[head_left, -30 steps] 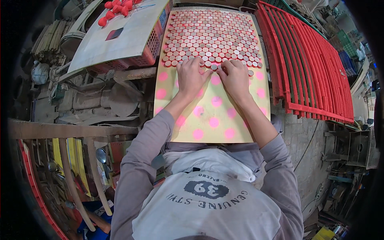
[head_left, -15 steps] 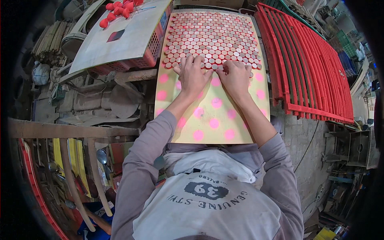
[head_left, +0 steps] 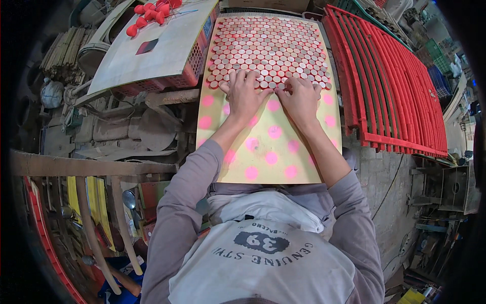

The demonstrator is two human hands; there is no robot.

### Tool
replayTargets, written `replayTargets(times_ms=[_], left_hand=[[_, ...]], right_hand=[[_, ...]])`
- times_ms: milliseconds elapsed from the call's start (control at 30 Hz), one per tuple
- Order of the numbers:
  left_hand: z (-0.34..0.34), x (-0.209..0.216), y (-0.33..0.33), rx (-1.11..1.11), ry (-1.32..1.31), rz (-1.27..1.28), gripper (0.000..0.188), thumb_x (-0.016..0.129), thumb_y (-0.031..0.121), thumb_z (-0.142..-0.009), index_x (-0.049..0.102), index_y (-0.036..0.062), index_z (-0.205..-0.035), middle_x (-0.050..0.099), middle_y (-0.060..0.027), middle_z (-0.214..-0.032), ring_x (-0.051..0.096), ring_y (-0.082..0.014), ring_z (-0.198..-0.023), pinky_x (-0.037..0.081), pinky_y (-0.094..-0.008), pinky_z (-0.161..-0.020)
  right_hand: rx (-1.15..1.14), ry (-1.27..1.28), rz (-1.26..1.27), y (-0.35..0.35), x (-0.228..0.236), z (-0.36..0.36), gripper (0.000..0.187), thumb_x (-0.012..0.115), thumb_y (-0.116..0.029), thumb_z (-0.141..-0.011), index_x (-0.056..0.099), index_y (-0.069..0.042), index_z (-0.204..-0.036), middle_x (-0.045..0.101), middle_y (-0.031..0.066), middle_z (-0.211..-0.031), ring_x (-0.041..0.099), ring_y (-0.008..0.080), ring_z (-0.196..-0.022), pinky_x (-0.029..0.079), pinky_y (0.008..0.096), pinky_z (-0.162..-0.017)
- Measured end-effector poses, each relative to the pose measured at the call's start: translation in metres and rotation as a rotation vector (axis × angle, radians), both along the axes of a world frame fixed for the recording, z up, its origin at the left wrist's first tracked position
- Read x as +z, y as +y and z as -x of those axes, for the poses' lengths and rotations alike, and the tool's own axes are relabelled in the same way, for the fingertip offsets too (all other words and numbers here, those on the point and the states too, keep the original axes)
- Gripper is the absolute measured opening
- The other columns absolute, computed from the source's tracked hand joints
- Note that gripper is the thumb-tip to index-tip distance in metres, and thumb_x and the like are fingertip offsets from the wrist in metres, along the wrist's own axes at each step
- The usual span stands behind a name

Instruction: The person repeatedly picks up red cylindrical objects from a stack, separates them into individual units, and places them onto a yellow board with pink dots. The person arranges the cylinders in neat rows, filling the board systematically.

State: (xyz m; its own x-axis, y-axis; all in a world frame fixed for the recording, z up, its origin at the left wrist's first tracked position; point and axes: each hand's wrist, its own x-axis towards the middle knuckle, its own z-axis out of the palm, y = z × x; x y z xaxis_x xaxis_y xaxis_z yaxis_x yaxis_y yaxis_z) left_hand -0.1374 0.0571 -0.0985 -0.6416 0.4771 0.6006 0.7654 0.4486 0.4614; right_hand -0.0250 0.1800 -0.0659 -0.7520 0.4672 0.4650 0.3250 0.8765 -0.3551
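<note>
Many small round pieces (head_left: pixel 268 44) with pale tops and red sides stand packed in staggered rows over the far part of a yellow board (head_left: pixel 233 169) with pink spots. My left hand (head_left: pixel 244 96) rests at the near left edge of these rows, fingers spread over the pieces and thumb stretched to the right. My right hand (head_left: pixel 300 104) is at the same edge, right of the left thumb, its fingers curled and pinched. Some red shows by the right fingertips, but what they hold is mostly hidden.
At the left, a pale sheet (head_left: pixel 167 55) lies on a red crate (head_left: pixel 194 63), with red cone-shaped pieces (head_left: pixel 150 14) on it. A red slatted rack (head_left: pixel 387 86) stands close on the right. A wooden rail (head_left: pixel 91 163) crosses the lower left.
My right hand has shifted slightly, and its fingers have turned and curled a little more. My left hand stays nearly where it was.
</note>
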Motion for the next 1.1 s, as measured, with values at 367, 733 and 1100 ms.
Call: replayTargets(times_ms=[367, 733, 1100], left_hand=[[0.001, 0.0, 0.001, -0.018, -0.05, 0.039, 0.055, 0.091, 0.036, -0.063, 0.064, 0.0104, -0.103, 0.056, -0.0025, -0.1, 0.049, -0.0244, -0.104, 0.033, -0.0459, -0.086], [-0.001, 0.002, -0.002, -0.05, -0.062, 0.024, 0.054, 0.09, 0.036, -0.063, 0.064, 0.0098, -0.103, 0.056, -0.0032, -0.1, 0.048, -0.0251, -0.105, 0.035, -0.0448, -0.087], [0.003, -0.002, -0.003, -0.058, -0.088, 0.044, 0.053, 0.089, 0.037, -0.066, 0.064, 0.0088, -0.103, 0.058, -0.0046, -0.1, 0.047, -0.0271, -0.107, 0.036, -0.0443, -0.087]], right_hand=[[0.013, 0.008, 0.139, 0.009, 0.001, -0.004, 0.021, 0.078, -0.021, -0.078, 0.069, -0.007, -0.09, 0.071, 0.0055, -0.082, 0.065, 0.0232, -0.082, 0.032, 0.0432, -0.091], [0.075, -0.103, 0.139, 0.021, 0.012, -0.027, 0.018, 0.076, -0.021, -0.078, 0.074, -0.008, -0.091, 0.07, 0.0044, -0.077, 0.063, 0.0211, -0.087, 0.024, 0.051, -0.107], [-0.019, -0.018, 0.08, 0.019, 0.001, -0.014, 0.013, 0.075, -0.016, -0.078, 0.072, -0.005, -0.084, 0.07, 0.0078, -0.079, 0.064, 0.0254, -0.091, 0.024, 0.0536, -0.108]])
